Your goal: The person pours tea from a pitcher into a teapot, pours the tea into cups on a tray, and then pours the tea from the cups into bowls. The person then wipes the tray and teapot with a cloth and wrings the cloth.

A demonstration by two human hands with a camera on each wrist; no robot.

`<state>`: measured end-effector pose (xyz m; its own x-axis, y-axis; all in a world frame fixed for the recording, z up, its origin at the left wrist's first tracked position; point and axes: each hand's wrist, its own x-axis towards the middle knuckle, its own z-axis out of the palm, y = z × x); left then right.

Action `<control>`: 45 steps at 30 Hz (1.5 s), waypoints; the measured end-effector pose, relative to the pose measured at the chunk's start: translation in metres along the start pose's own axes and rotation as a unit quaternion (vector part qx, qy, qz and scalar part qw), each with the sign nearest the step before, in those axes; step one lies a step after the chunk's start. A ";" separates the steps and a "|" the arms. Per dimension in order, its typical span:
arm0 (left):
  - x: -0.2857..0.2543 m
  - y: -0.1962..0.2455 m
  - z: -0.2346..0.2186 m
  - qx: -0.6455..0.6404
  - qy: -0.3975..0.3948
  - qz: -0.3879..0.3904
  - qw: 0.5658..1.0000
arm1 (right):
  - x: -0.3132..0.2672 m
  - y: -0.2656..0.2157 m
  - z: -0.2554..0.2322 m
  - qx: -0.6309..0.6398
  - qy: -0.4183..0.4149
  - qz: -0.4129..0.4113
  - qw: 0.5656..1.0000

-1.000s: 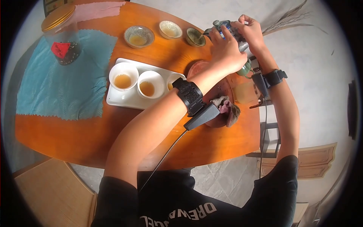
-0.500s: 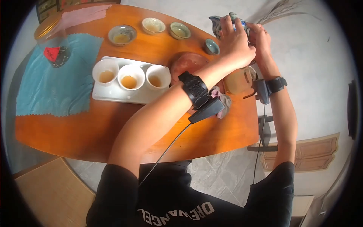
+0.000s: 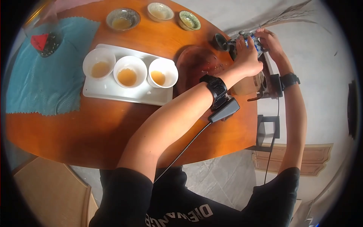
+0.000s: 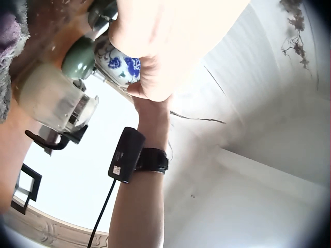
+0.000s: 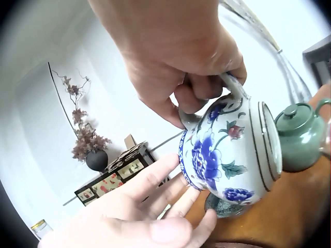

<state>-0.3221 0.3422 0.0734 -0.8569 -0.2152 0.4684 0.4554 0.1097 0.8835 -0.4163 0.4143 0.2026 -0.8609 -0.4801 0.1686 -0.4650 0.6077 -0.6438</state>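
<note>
My right hand [image 3: 273, 44] grips the handle of a white teapot painted with blue flowers [image 5: 207, 155]. The pot is tilted, its spout at the rim of a small dark teal cup [image 3: 218, 41] near the table's right edge. Fairly straight fingers of my left hand [image 3: 247, 62] touch the pot's top around the lid. In the right wrist view, the left fingertips lie along the blue band. Three glazed cups stand in a row to the left, a grey one [image 3: 130, 16], a pale one [image 3: 165, 7] and a green one [image 3: 191, 17], each with pale yellow liquid.
A white tray [image 3: 126, 99] carries three white cups of amber tea. A reddish-brown round tray [image 3: 193, 56] sits beside my left forearm. Close to the hands are a green teapot [image 5: 300, 137] and a glass pitcher [image 4: 51, 98]. A lidded jar [image 3: 53, 45] stands on blue cloth [image 3: 49, 90].
The teapot moved from the green cup to the dark teal cup, coming upright midway and tilting again. Both hands stayed on it. The head view shifted.
</note>
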 end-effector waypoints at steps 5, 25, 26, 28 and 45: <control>0.001 -0.010 -0.009 -0.055 -0.002 -0.050 0.997 | 0.033 0.002 0.002 -0.075 -0.120 -0.044 0.989; 0.005 -0.002 -0.021 -0.117 0.123 -0.107 0.980 | 0.065 -0.032 0.026 -0.227 -0.189 -0.060 0.953; 0.007 -0.002 -0.024 -0.119 0.123 -0.107 0.979 | 0.065 -0.033 0.027 -0.228 -0.190 -0.060 0.953; 0.010 -0.006 -0.028 -0.161 0.091 -0.132 0.974 | 0.067 -0.033 0.027 -0.268 -0.181 -0.037 0.945; 0.011 -0.007 -0.025 -0.096 0.105 -0.125 0.982 | 0.049 -0.044 0.034 -0.277 -0.149 -0.091 0.945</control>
<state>-0.3291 0.3144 0.0721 -0.8882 -0.4101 0.2073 0.2909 -0.1526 0.9445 -0.4307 0.3427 0.2134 -0.6985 -0.7149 -0.0312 -0.7073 0.6964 -0.1217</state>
